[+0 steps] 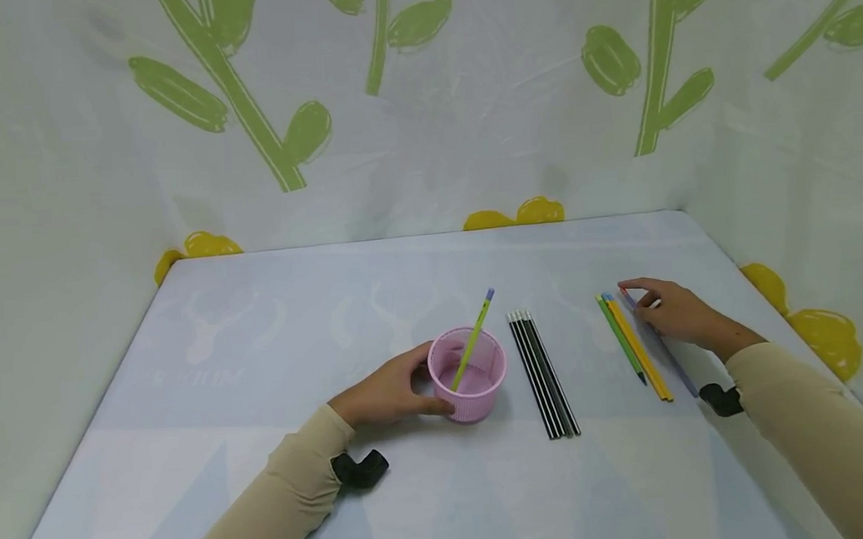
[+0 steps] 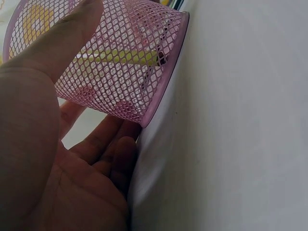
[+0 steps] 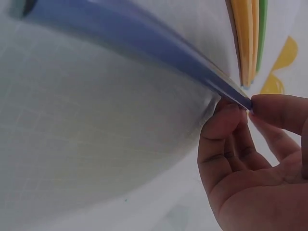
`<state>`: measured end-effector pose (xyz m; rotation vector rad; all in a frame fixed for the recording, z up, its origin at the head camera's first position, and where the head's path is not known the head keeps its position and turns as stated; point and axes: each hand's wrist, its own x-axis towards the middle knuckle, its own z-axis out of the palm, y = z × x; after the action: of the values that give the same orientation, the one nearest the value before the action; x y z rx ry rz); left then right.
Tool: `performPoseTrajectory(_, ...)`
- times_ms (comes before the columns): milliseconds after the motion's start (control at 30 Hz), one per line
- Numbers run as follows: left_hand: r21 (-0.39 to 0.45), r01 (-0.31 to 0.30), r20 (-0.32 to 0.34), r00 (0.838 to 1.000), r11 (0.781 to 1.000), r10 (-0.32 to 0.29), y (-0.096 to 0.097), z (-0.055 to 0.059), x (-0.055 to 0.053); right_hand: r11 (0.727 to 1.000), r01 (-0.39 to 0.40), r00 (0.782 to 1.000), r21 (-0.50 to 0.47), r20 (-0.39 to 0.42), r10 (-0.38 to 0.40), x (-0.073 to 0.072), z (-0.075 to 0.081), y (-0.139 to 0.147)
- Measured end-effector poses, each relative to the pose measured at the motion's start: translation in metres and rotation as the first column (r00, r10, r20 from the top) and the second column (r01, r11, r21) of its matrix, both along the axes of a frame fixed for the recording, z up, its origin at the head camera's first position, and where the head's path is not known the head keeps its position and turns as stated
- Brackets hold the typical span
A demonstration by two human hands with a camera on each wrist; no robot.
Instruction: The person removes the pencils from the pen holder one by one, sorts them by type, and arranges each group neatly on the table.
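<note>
My left hand (image 1: 389,388) curls round a pink mesh pencil cup (image 1: 475,407), thumb on the near side and fingers behind it. The cup stands upright on the table. One yellow-green pencil (image 1: 473,343) leans inside it, its end above the rim. Through the mesh (image 2: 120,79) in the left wrist view, that pencil's lower end shows near the base. Over to the right, my right hand (image 1: 677,312) pinches the far end of a purple-blue pencil (image 1: 669,355) between fingertips. In the right wrist view this pencil (image 3: 144,38) slants up toward the camera.
Just left of the purple-blue pencil lie yellow pencils (image 1: 640,353) and a green pencil (image 1: 621,340). Several black pencils (image 1: 544,376) lie side by side between these and the cup. The pale tablecloth (image 1: 207,385) meets leaf-patterned walls (image 1: 495,106) behind and at the sides.
</note>
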<state>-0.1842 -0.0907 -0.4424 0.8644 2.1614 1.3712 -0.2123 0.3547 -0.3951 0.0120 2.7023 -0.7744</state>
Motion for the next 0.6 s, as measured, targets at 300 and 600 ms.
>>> performPoseTrajectory(300, 0.016, 0.006, 0.016, 1.0, 1.0, -0.006, 0.0001, -0.0015, -0.0005, 1.0, 0.005, 1.0, 0.021, 0.013, -0.005, -0.0021, -0.0024, -0.003)
performPoseTrajectory(600, 0.02, 0.007, 0.028, 1.0, 1.0, -0.007, 0.001, -0.0006, -0.0002, 1.0, 0.0, 1.0, 0.016, 0.02, 0.0, -0.0059, -0.0077, -0.0027)
